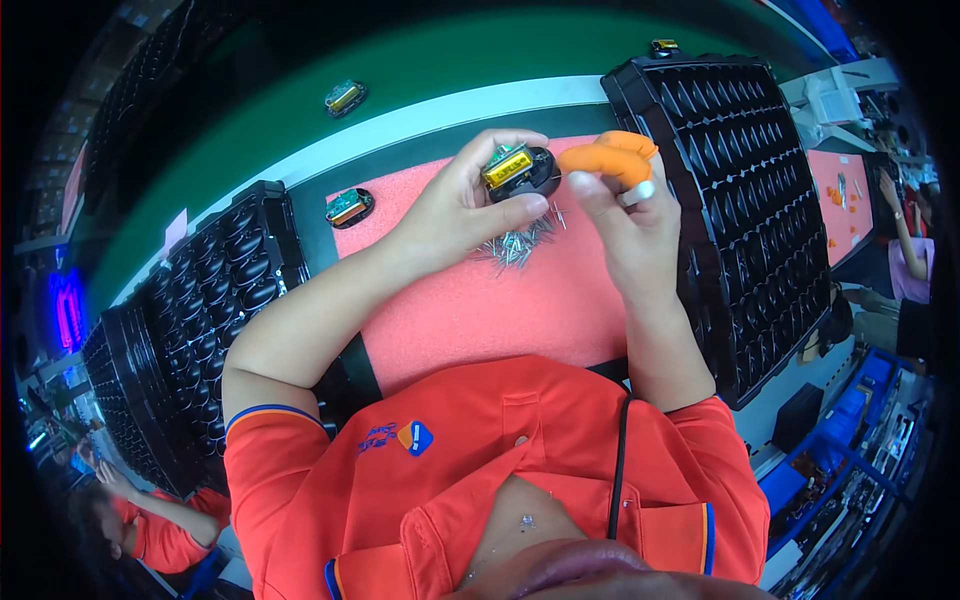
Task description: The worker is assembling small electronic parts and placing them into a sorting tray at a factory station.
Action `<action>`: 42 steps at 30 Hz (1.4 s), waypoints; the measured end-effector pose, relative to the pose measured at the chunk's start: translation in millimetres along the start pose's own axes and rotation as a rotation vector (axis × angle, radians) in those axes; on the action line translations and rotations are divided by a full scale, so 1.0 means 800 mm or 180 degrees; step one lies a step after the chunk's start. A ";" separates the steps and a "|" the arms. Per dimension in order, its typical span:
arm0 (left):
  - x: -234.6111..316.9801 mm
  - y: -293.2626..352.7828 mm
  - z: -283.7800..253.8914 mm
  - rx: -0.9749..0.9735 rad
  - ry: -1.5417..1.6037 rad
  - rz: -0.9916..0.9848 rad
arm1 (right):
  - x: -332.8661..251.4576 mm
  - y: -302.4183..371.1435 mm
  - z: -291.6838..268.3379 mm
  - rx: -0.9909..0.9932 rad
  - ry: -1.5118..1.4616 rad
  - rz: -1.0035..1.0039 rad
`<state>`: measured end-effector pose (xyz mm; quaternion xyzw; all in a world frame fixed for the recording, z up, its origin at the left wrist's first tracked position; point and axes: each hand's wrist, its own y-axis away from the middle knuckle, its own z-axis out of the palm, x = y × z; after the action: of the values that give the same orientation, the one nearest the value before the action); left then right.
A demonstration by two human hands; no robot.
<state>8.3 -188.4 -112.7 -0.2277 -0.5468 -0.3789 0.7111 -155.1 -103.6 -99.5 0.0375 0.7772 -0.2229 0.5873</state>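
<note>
My left hand (467,205) grips a black oval housing (541,172) by its edges, thumb in front and fingers behind. Inside the housing sit a yellow wrapped block (508,170) and a green circuit board. Close to its right end is my right hand (628,215), with orange covers on some fingers and a white cover on another. Its thumb and forefinger are pinched together; whatever is between them is too small to make out. Below the housing, a loose heap of thin metal pins (515,248) lies on the pink foam mat (490,325).
Black moulded trays with rows of pockets stand at the right (745,200) and left (215,290). Similar housings rest beyond the mat: one by its left corner (350,207), another on the green surface (345,98), and a third behind the right tray (664,47). Other people work at both sides.
</note>
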 end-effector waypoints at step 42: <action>-0.007 0.002 -0.001 0.0065 -0.0021 0.0359 | 0.021 0.029 0.030 0.0335 0.0621 -0.0849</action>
<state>9.3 -186.1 -118.0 -0.2521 -0.5393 -0.3319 0.7318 -131.2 -95.4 -127.3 -0.0138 0.8158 -0.3345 0.4716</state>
